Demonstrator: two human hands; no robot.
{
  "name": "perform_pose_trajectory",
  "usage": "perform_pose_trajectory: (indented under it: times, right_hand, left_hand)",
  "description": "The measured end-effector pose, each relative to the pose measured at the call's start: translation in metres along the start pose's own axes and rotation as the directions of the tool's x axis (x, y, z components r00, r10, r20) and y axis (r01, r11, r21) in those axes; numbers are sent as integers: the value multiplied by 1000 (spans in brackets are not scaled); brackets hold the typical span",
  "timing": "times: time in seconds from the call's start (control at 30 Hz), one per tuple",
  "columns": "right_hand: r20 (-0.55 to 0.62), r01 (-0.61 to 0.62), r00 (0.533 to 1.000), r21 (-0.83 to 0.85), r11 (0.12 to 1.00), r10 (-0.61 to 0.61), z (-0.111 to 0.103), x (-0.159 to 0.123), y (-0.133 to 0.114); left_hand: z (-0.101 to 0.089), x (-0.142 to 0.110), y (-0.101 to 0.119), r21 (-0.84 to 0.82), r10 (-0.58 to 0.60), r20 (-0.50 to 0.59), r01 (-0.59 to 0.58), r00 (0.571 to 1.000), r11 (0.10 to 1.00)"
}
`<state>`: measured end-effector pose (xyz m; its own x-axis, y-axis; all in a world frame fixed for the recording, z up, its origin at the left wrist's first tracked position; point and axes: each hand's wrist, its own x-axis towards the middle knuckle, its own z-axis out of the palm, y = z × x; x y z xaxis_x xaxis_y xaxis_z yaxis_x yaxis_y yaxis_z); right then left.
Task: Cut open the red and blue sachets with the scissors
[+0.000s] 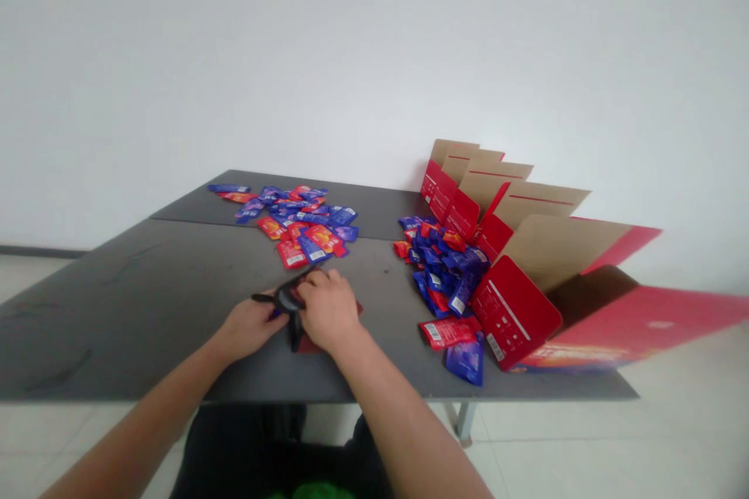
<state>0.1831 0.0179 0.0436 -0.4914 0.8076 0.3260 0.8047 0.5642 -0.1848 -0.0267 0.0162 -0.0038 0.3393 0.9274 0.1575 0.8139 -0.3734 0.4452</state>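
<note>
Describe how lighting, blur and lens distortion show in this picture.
Head view: even, soft light on the plain white wall; head view: nearest open red cardboard box looks stretched rightward; head view: small print on the heaped red and blue packets too blurred to read; head view: black object by the bare right hand, indistinct.

Gray table [146,288]: left heap of red and blue packets [312,218], right heap [450,269] beside row of open red boxes [555,249].

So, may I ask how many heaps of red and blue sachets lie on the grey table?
2: one heap left of centre, another heap beside the open red cardboard boxes at right. The boxes may hide more.
</note>
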Motion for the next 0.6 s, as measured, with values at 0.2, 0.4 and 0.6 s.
perform_pose_trajectory:
  times: [0.2,0.4,0.6]
  right_hand:
    - [112,-288,949,-60,956,293,1,2,51]
    - [-26,-211,977,-37,977,210,-7,-1,28]
    - [107,-138,985,-11,990,139,12,-6,24]
  left_hand:
    - [-5,-1,7,13,19,15,-19,1000,1000]
    - [-1,0,1,5,16,7,-16,1000,1000]
    - [-2,-1,2,-12,-1,12,1,1000,1000]
